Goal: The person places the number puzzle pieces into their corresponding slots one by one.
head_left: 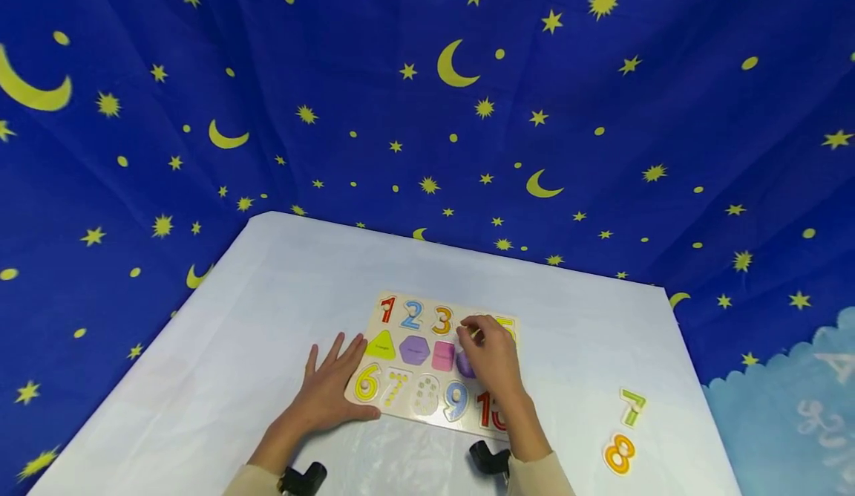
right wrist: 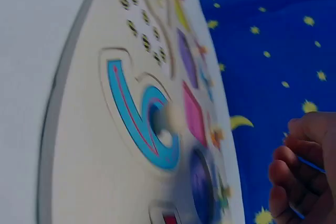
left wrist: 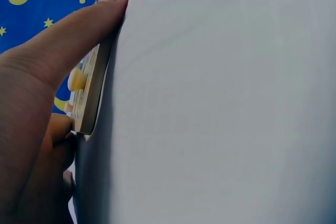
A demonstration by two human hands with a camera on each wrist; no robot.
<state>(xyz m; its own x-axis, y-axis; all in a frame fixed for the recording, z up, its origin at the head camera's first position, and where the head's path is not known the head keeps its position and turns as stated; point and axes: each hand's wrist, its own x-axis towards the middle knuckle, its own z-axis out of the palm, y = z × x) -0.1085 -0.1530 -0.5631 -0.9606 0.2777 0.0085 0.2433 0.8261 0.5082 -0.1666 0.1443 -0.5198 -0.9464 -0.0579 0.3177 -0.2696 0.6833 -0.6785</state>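
Note:
A wooden number puzzle board lies on the white table, with knobbed number pieces and flat coloured shapes. My left hand rests at its left side, fingers spread along the edge and thumb at the front edge. Above the upper right part, near the 4, is my right hand, its fingers loosely curled; no piece shows in them in the right wrist view. The blue 9 sits in its slot. The slots of the 7 and the 8 hold no pieces. My right hand and wrist partly hide the 4, 5 and 10.
To the right of the board, a green 7 piece and an orange 8 piece lie on the white table. Behind the table hangs a blue cloth with yellow moons and stars. A light blue patterned patch shows at the right.

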